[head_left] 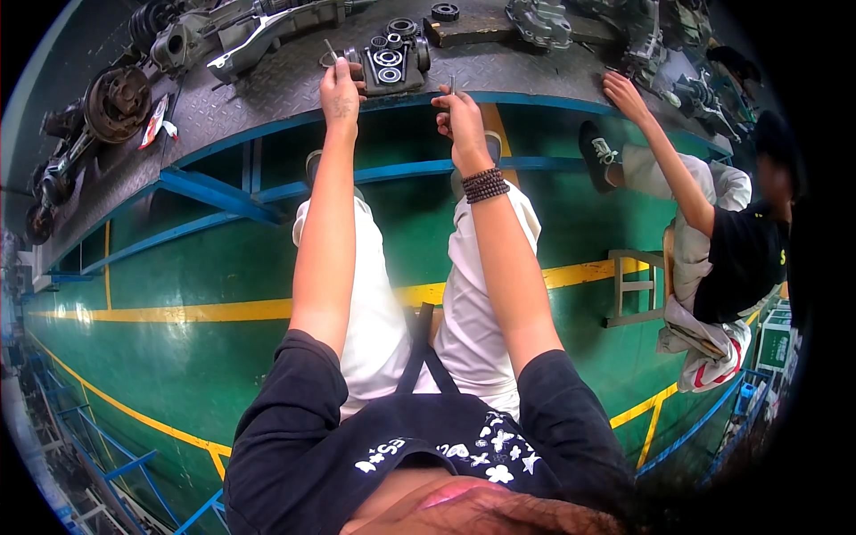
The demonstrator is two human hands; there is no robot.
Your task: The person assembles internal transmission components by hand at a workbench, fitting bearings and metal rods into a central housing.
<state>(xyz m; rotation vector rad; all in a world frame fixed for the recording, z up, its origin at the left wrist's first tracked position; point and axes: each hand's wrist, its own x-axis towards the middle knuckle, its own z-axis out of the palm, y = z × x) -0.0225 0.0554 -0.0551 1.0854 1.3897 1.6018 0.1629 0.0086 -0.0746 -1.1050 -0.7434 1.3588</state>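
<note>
My left hand (341, 91) is closed in a pinch at the bench's front edge, with a thin metal rod (330, 47) standing up from its fingers. To the right, my right hand (461, 123) grips a short metal pin (452, 84), its fingers curled round the lower part; what kind of part either is, I cannot tell. Between and just beyond both hands sits a dark gearbox housing (412, 69) with round bearings (388, 58) set in its face. A loose gear (403, 28) rests at its far side.
The metal bench (267, 80) has a blue frame. Axle parts with a brake drum (118, 104) lie at the left, a cast casing (259, 40) behind. A wooden block (481, 32) and another casing (539, 22) stand right. A seated person (740, 241) reaches onto the bench.
</note>
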